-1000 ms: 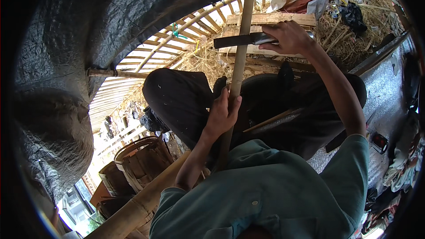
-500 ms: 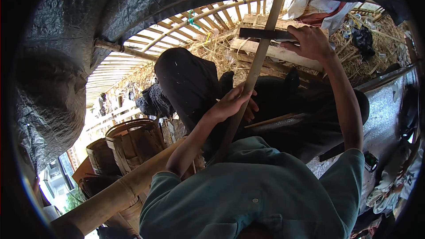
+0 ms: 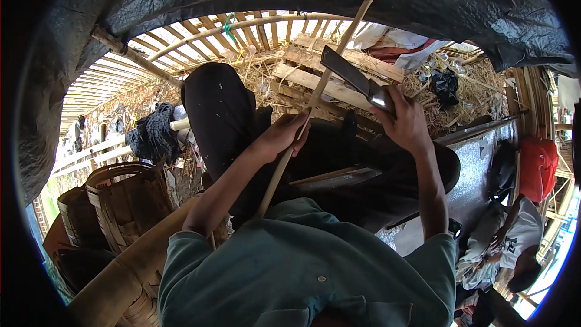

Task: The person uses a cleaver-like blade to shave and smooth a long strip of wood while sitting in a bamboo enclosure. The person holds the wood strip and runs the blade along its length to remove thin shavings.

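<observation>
A long, narrow bamboo strip slants from the dark tarp at the top down to my shirt front. Partway along it, my left hand is closed around the strip. My right hand grips the handle of a broad knife with a dark, square-ended blade. The blade's far end crosses the strip above my left hand; whether it touches is hard to tell. A thin curl stands off the strip near its top end. Another flat strip lies across my dark-trousered lap.
Wooden slabs lie on shavings ahead. Woven bamboo baskets and a thick bamboo pole are on my left. A black tarp hangs overhead. Another person sits at the right, near a red bag.
The knife has turned from lying level across the strip to a slant, its handle end now lower. The view has shifted, bringing the other person and red bag into sight.
</observation>
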Motion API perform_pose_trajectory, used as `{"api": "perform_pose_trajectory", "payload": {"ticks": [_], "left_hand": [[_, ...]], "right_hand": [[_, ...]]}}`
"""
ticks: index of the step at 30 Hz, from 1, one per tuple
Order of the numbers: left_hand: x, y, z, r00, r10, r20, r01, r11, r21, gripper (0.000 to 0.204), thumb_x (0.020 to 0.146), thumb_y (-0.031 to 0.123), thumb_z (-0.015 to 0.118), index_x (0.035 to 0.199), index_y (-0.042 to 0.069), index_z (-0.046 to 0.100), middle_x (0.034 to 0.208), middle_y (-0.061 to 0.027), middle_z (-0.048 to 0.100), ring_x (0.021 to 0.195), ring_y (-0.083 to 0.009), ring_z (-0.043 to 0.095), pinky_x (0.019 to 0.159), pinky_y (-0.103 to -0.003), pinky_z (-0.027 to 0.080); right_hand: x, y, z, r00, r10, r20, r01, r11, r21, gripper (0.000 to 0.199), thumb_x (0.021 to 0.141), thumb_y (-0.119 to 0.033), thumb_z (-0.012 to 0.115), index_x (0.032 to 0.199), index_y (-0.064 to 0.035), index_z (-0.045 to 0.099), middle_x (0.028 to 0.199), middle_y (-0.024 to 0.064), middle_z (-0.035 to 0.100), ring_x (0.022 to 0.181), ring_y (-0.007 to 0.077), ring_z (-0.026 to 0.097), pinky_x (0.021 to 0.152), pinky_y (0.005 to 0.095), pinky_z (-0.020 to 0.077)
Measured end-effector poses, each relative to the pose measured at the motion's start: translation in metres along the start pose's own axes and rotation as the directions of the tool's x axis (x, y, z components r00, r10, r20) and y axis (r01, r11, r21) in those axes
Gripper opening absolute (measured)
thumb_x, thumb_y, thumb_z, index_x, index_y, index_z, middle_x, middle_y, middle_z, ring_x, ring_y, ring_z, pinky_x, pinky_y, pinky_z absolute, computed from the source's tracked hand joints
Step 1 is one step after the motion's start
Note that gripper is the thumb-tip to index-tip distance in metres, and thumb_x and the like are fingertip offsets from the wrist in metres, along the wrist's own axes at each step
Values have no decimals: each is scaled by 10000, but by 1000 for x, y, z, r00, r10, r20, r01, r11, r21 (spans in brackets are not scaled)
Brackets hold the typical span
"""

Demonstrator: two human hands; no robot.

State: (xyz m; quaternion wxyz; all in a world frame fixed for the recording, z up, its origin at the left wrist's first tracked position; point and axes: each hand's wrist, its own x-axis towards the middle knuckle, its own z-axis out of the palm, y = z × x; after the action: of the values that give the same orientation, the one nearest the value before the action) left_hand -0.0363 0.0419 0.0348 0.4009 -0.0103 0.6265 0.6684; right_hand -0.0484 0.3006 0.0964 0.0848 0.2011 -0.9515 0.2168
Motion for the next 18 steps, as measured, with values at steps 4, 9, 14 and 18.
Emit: {"api": "perform_pose_trajectory", "payload": {"ticks": [4,9,14,18], "left_hand": [[6,-2,6,999,1,-48,-5,997,-79,485,949,466,262,673,97,416,437,-1,359,370,-91,364,373,-236,342],[17,-28,7,999,17,48,-3,960,-282,486,954,450,245,688,85,423,436,-8,359,350,-106,355,354,-242,315],[11,-34,15,997,-46,-59,31,972,-234,485,956,439,243,744,60,459,443,-28,384,349,-126,379,362,-250,342],[2,-33,18,974,-10,-228,-19,992,-125,578,947,484,236,677,39,489,495,-64,483,402,-144,504,403,-276,416]], "right_hand": [[4,-11,15,998,-67,-9,67,998,5,406,783,-311,654,1027,-31,491,686,152,612,628,376,604,549,426,484],[-3,-36,29,984,-13,176,6,999,40,370,798,-338,629,944,-27,491,674,166,604,639,364,612,553,430,487],[4,-31,35,996,-30,88,25,998,60,354,811,-335,618,920,-21,498,606,144,575,612,337,609,543,397,477],[21,-15,42,987,130,98,-155,938,311,286,861,-281,565,911,-4,516,535,108,510,484,278,537,483,348,404]]}}
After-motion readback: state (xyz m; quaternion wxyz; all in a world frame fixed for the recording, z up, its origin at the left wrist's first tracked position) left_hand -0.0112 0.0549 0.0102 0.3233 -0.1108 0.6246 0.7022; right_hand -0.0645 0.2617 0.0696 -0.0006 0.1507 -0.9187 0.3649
